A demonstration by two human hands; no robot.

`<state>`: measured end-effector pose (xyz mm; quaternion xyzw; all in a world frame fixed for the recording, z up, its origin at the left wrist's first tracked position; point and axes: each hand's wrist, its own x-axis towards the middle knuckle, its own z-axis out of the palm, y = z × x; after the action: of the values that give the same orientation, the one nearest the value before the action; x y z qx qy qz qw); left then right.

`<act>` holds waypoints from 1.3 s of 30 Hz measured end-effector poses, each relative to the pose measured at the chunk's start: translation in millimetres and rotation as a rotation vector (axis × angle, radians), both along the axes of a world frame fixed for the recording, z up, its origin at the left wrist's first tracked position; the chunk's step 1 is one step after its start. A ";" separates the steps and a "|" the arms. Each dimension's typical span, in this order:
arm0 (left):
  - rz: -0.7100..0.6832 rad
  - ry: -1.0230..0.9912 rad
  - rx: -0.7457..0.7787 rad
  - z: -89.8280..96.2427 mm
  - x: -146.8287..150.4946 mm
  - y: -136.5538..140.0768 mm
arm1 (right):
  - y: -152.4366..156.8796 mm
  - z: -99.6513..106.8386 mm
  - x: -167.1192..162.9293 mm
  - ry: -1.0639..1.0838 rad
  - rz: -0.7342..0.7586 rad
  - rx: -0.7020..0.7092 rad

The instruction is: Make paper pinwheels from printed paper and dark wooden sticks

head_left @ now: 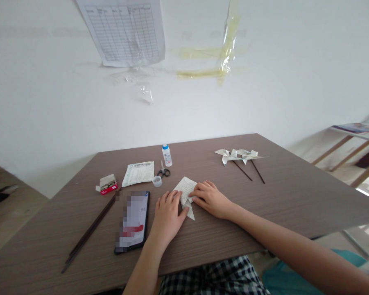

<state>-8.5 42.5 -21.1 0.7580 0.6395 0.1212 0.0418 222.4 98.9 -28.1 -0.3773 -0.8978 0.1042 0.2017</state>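
Note:
A small sheet of printed paper (187, 187), partly folded with a pointed flap toward me, lies on the table between my hands. My left hand (168, 213) rests on its left side, fingers stretched out and the thumb apart on the lower flap. On the right side, my right hand (211, 198) has bent fingers gripping the paper's edge; its fingertips partly cover a fold. Just left of my left hand lies a phone (134, 221) with a lit, partly blurred screen.
Beyond the paper are a clear round cap (157, 181), scissors (164, 172), a blue-capped glue bottle (166, 155) and a paper packet (138, 173). Left are a small red box (108, 187) and dark sticks (92, 229). Two paper pinwheels (230, 157) on sticks lie back right.

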 end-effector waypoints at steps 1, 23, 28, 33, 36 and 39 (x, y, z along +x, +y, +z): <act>0.001 0.003 -0.002 0.8 0.3 -0.1 | 1.1 -1.0 0.5 0.016 0.001 -0.006; -0.002 0.013 -0.022 6.9 2.0 -1.0 | -0.2 1.1 -1.6 -0.047 -0.007 -0.021; 0.007 0.010 -0.038 9.3 3.0 -1.3 | 0.3 -0.5 -1.0 -0.019 -0.019 -0.033; 0.012 0.009 -0.041 10.5 3.8 -1.7 | 0.4 0.4 -1.6 -0.021 -0.030 -0.032; 0.011 0.007 -0.023 8.9 3.6 -1.6 | -0.5 1.9 -3.3 -0.048 -0.030 -0.018; 0.009 0.009 -0.020 7.0 3.5 -1.3 | -1.0 1.9 -5.4 -0.076 -0.034 -0.009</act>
<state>-5.0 41.1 -14.2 0.7551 0.6445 0.1114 0.0460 217.1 98.0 -26.3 -0.3971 -0.8978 0.0903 0.1675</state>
